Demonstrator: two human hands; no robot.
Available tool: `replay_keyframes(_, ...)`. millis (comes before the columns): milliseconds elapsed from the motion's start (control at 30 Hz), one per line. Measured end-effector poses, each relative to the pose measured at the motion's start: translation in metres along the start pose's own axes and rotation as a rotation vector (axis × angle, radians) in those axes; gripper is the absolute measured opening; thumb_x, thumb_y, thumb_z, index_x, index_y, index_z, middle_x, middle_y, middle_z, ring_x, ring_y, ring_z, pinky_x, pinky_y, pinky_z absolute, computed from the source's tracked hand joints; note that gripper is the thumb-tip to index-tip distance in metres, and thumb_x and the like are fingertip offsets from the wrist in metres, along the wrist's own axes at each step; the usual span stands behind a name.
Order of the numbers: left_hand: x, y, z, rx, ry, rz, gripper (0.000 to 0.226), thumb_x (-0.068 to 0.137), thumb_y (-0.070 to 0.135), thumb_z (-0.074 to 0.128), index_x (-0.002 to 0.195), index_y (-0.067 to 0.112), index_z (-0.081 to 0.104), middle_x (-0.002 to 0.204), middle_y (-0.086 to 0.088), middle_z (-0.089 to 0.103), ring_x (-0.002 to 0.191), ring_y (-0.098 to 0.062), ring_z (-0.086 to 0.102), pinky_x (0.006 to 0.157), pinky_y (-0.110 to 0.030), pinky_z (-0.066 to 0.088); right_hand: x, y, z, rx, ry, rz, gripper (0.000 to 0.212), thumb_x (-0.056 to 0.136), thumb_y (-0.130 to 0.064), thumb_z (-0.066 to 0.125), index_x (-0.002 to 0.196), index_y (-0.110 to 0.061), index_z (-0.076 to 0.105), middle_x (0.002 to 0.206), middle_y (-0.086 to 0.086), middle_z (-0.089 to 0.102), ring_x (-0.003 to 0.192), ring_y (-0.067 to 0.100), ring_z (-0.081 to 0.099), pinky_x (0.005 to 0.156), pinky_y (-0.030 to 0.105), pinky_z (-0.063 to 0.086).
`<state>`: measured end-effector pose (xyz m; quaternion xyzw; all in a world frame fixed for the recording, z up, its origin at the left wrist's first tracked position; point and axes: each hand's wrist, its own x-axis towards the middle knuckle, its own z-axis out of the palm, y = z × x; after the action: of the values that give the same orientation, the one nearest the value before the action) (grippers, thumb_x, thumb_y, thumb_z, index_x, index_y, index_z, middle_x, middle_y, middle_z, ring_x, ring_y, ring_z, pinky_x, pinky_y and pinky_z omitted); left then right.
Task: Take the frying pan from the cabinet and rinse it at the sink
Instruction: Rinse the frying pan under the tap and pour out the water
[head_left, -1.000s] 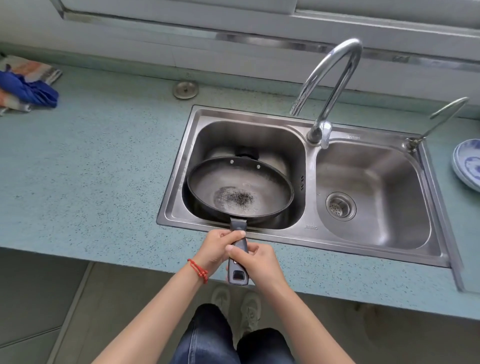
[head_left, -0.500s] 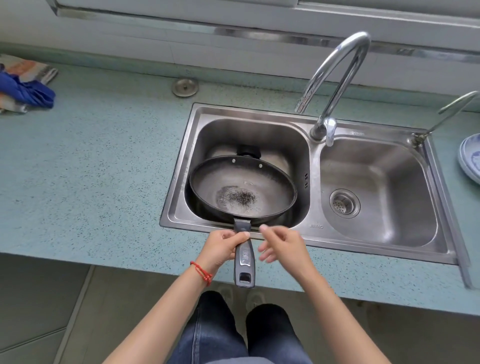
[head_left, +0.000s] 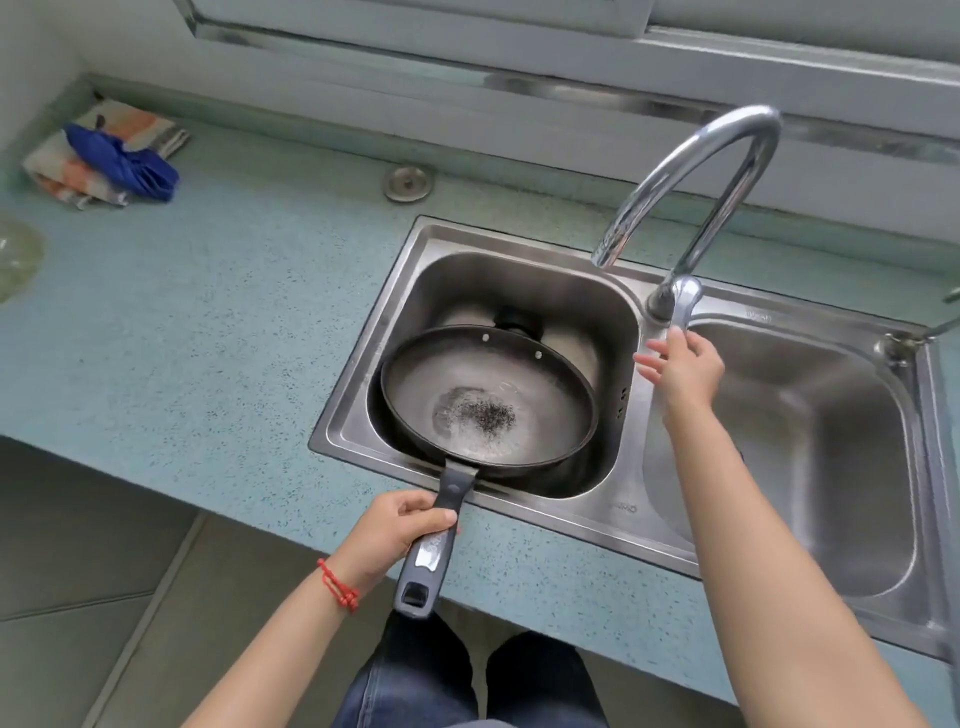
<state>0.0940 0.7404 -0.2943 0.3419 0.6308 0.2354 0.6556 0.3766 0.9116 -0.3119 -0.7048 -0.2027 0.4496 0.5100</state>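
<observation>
head view: left hand (head_left: 395, 535) wrapped round the handle of the pan (head_left: 488, 397), sole support. right hand (head_left: 680, 366) up at the tap (head_left: 691, 208) lever, fingers loosely spread, touching it; whether it grips, cannot tell. no water seen running.

risks: a one-handed hold may let the pan tip or slip when water hits; a hard jet could splash over the counter (head_left: 208, 338) front edge.

pan: dark, round, two rivets at far rim, black specks and a wet patch at centre. sits over the left basin of the sink (head_left: 631, 506), handle crossing its front rim.
</observation>
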Motion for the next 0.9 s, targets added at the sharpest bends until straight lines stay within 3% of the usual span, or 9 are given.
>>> replay_keyframes(100,-0.002,0.001,0.001,0.013,0.017,-0.002,0.055,0.054,0.043,0.073,0.086,0.000,0.061,0.086,-0.015,0.055,0.078,-0.027,0.049,0.073,-0.039,0.035,0.015,0.001,0.001,0.036,-0.061,-0.030,0.016,0.095,-0.015,0.044,0.082,-0.009,0.051,0.072,0.007,0.061,0.045,0.007,0.063,0.045,0.015,0.050)
replay_keyframes(167,-0.003,0.003,0.002,0.010,0.038,0.003,0.064,0.053,0.042,0.072,0.086,-0.012,0.061,0.084,-0.019,0.059,0.078,-0.027,0.052,0.075,-0.039,0.038,0.022,0.006,0.000,0.058,-0.077,-0.048,0.021,0.095,-0.013,0.045,0.074,-0.011,0.051,0.070,0.008,0.061,0.046,0.005,0.064,0.047,0.014,0.050)
replay_keyframes(333,-0.003,0.004,0.004,0.004,0.031,-0.001,0.063,0.049,0.039,0.071,0.085,-0.012,0.063,0.078,-0.014,0.070,0.073,-0.024,0.062,0.076,-0.037,0.046,0.032,0.011,-0.009,0.114,-0.089,-0.066,0.023,0.094,-0.008,0.047,0.072,-0.010,0.054,0.052,-0.003,0.064,0.044,0.004,0.063,0.047,0.013,0.050)
replay_keyframes(533,0.000,0.000,0.004,-0.019,0.030,0.003,0.075,0.047,0.033,0.072,0.094,-0.023,0.054,0.068,-0.008,0.072,0.062,-0.014,0.067,0.062,-0.020,0.053,0.045,0.007,-0.031,0.111,-0.061,-0.079,0.023,0.093,-0.006,0.049,0.072,-0.012,0.056,0.043,-0.009,0.063,0.043,0.005,0.063,0.046,0.013,0.050)
replay_keyframes(767,0.000,0.001,0.003,-0.046,0.033,-0.022,0.077,0.046,0.033,0.073,0.096,-0.022,0.054,0.069,-0.009,0.073,0.064,-0.015,0.068,0.063,-0.021,0.054,0.045,-0.004,-0.027,0.120,-0.015,-0.056,0.024,0.091,-0.002,0.049,0.069,-0.010,0.056,0.037,-0.008,0.060,0.038,0.004,0.060,0.042,0.012,0.047)
replay_keyframes(900,0.003,-0.003,0.000,-0.032,0.059,-0.025,0.074,0.045,0.038,0.075,0.097,-0.012,0.060,0.084,-0.017,0.072,0.075,-0.021,0.066,0.076,-0.030,0.053,0.047,-0.008,-0.024,0.124,-0.013,-0.063,0.028,0.090,-0.005,0.052,0.063,-0.008,0.056,0.037,-0.007,0.061,0.038,0.004,0.060,0.042,0.012,0.046)
